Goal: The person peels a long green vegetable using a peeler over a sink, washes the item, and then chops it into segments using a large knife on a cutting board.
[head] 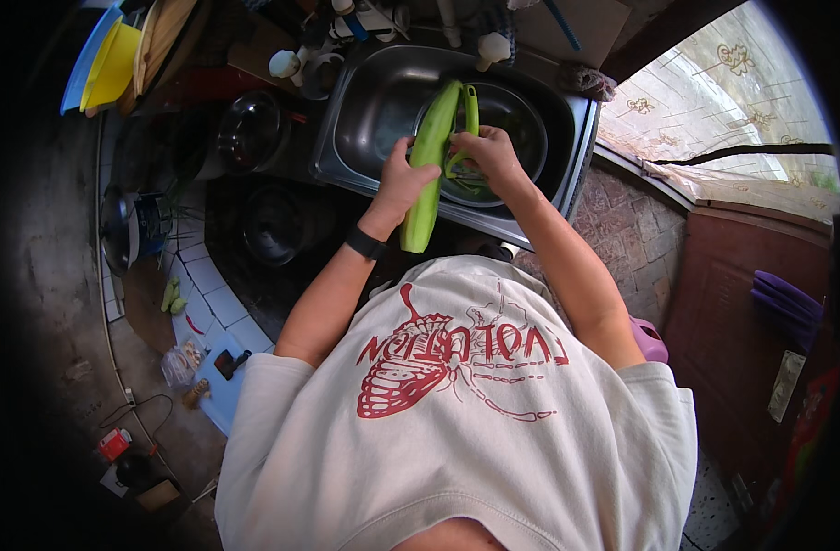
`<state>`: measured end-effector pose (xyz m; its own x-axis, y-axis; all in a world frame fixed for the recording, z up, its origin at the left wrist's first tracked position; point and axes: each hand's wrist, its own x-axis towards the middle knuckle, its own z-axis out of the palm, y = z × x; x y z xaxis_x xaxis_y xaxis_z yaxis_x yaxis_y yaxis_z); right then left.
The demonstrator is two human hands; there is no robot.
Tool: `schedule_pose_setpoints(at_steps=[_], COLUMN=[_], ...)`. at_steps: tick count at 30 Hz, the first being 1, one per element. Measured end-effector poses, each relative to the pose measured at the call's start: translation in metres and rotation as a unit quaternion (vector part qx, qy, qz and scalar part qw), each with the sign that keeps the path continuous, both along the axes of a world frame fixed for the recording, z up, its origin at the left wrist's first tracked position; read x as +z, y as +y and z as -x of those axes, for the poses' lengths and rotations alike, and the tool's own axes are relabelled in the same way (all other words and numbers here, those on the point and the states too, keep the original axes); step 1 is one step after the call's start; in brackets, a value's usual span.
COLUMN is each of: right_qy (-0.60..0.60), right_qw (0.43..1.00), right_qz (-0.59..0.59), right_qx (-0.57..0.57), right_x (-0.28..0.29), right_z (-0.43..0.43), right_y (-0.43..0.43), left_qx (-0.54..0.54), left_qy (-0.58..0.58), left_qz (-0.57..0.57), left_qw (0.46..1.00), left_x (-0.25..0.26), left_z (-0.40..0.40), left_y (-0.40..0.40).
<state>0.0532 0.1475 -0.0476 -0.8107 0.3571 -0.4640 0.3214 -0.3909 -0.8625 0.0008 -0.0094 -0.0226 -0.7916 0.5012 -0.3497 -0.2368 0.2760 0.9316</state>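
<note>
My left hand (407, 180) grips a long pale-green gourd (430, 148) around its middle. The gourd is tilted, with its blunt cut end towards me and its far end over the sink (372, 103). Close to the gourd's right side, my right hand (487, 155) is closed on a green vegetable peeler (471, 110), whose looped handle points away from me. Whether the blade touches the gourd cannot be told. Below both hands a round metal basin (530, 144) stands in the steel sink, with green peelings (469, 186) in it.
Left of the sink are a shiny metal bowl (250, 131) and a dark round pan (274, 224). A lidded pot (117, 227) stands farther left, near a blue cutting board (220, 396). A crumpled cloth (589, 81) lies at the sink's right corner, by the curtained window.
</note>
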Motion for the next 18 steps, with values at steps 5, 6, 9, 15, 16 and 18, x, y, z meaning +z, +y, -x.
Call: schedule_pose_setpoints(at_steps=[5, 6, 9, 15, 16, 18], right_qy=[-0.026, -0.037, -0.021, -0.047, -0.045, -0.031], right_qw=[0.999, 0.999, 0.997, 0.994, 0.993, 0.992], right_qz=[0.007, 0.033, 0.031, 0.018, 0.025, 0.009], right_qx=[-0.018, -0.015, -0.064, -0.093, -0.105, -0.119], right_x=[-0.013, -0.023, -0.038, -0.074, -0.073, -0.074], right_z=[-0.009, -0.011, -0.016, -0.022, -0.024, -0.026], right_y=[0.016, 0.025, 0.034, 0.052, 0.051, 0.052], left_qx=[0.033, 0.031, 0.024, -0.044, -0.041, -0.036], left_qy=[-0.273, -0.306, -0.370, -0.373, -0.370, -0.364], left_qz=[-0.136, -0.149, -0.197, -0.257, -0.243, -0.214], left_qw=[0.952, 0.940, 0.908, 0.890, 0.896, 0.906], left_x=[-0.004, -0.003, 0.003, 0.006, 0.007, 0.012], left_z=[0.021, 0.023, 0.028, 0.024, 0.023, 0.019], left_y=[-0.019, -0.022, -0.031, -0.039, -0.038, -0.035])
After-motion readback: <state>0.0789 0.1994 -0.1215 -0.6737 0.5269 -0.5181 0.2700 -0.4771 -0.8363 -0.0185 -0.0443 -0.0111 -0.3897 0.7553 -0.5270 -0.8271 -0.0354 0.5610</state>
